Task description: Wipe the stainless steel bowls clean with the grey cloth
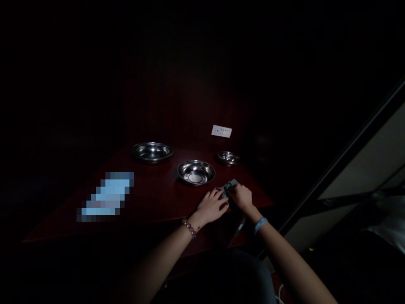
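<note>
A small grey-green cloth-like item [232, 183] lies crumpled near the front right edge of the dark red table [152, 202]. My left hand [212, 206], with a beaded bracelet at its wrist, rests with fingers spread at the item's left side. On the item's right, my right hand [242, 196] has its fingers curled and pinched on it; a blue band circles that wrist. Just beyond the hands is a shiny metal bowl [196, 173]. A smaller metal bowl [228, 158] sits behind the item, and a wider one [152, 152] stands at the back left.
A blurred, pixelated light-blue rectangle [107, 196] is on the table's left part. A white socket plate [221, 131] is on the dark back panel. Below the front edge, a partly open drawer-like part is dim. Pale panels with a dark frame slant along the right.
</note>
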Motion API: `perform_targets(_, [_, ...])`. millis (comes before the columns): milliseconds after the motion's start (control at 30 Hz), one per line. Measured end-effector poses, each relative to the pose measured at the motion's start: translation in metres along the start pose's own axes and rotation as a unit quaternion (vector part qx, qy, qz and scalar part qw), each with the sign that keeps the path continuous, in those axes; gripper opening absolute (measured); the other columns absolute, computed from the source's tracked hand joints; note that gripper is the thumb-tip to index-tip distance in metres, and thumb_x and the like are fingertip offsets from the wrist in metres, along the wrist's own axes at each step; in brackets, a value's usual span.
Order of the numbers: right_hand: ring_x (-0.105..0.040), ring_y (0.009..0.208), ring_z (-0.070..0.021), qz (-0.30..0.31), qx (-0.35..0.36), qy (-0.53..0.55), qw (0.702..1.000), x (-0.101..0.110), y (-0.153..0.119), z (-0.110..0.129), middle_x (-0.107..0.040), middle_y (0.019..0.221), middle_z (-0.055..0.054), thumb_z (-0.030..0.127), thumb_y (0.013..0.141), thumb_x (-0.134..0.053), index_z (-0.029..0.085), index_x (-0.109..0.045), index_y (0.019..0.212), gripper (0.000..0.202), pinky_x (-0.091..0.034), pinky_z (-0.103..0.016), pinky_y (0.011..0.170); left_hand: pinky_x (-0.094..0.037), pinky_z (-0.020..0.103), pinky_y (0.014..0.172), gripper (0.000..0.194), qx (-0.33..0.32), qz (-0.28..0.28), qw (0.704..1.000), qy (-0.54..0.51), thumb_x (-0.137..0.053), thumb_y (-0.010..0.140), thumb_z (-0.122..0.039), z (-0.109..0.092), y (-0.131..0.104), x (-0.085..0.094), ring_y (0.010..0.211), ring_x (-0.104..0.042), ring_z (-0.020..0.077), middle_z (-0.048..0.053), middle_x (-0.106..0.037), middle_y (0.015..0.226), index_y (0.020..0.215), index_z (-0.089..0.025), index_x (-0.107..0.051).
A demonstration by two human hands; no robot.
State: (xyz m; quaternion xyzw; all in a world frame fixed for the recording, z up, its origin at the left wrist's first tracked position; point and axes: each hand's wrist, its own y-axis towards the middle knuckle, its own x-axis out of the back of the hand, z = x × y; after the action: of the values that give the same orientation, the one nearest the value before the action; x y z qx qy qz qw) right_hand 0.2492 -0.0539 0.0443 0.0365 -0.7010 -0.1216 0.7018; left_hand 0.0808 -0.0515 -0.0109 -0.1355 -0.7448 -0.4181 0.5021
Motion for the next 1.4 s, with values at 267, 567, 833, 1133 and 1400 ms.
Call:
perform_targets(267, [-0.072,0.095,-0.0233,-0.026,0.024,-0.037,0.999,-0.002,-0.006,0.003,-0.077,0.100,-0.012,0.050,0.100,-0.044,0.024,-0.075,0.103,0.041,-0.050,-0.029,0.080,-0.040,0.047,0.105,0.037,-0.005,0.001,1.000,-0.002,-0.043,0.098,-0.041,-0.001,0.000,0.001,0.130,-0.045,0.0278,0.006,-0.054,0.143,0.128,-0.030,-0.062])
perform_targets(567, [-0.072,0.089,-0.0246,-0.017,0.026,-0.081,0.996,0.004,-0.002,0.018,-0.075,0.099,-0.017,0.034,0.102,-0.040,0.014,-0.074,0.094,0.040,-0.049,-0.029,0.075,-0.041,0.047,0.105,0.032,-0.006,-0.004,1.000,-0.001,-0.044,0.098,-0.040,-0.002,0.000,0.001,0.129,-0.046,0.0286,0.007,-0.056,0.139,0.114,-0.026,-0.068])
perform_targets(833, [-0.070,0.094,-0.0195,-0.063,0.072,-0.057,0.994,-0.002,-0.004,0.010,-0.075,0.103,-0.008,0.037,0.103,-0.040,0.023,-0.072,0.104,0.035,-0.046,-0.025,0.076,-0.041,0.045,0.105,0.034,-0.007,-0.005,1.000,-0.007,-0.042,0.099,-0.040,-0.002,0.000,0.000,0.127,-0.047,0.0268,0.007,-0.058,0.137,0.118,-0.026,-0.067])
perform_targets(1133, [-0.070,0.093,-0.0179,-0.069,0.095,-0.031,0.993,-0.003,0.000,0.003,-0.075,0.107,-0.007,0.035,0.102,-0.043,0.024,-0.072,0.106,0.031,-0.045,-0.023,0.074,-0.040,0.045,0.105,0.035,-0.002,-0.007,1.000,-0.006,-0.042,0.099,-0.041,-0.004,0.000,0.003,0.130,-0.046,0.0270,0.006,-0.052,0.146,0.121,-0.027,-0.066])
perform_targets(1400, [-0.071,0.095,-0.0188,-0.075,0.041,0.020,0.996,0.001,0.000,-0.011,-0.075,0.109,-0.007,0.044,0.103,-0.040,0.025,-0.071,0.117,0.038,-0.046,-0.023,0.074,-0.040,0.048,0.104,0.040,-0.014,0.000,1.000,-0.011,-0.039,0.100,-0.041,-0.004,-0.001,0.004,0.127,-0.046,0.0292,0.000,-0.053,0.147,0.134,-0.033,-0.057])
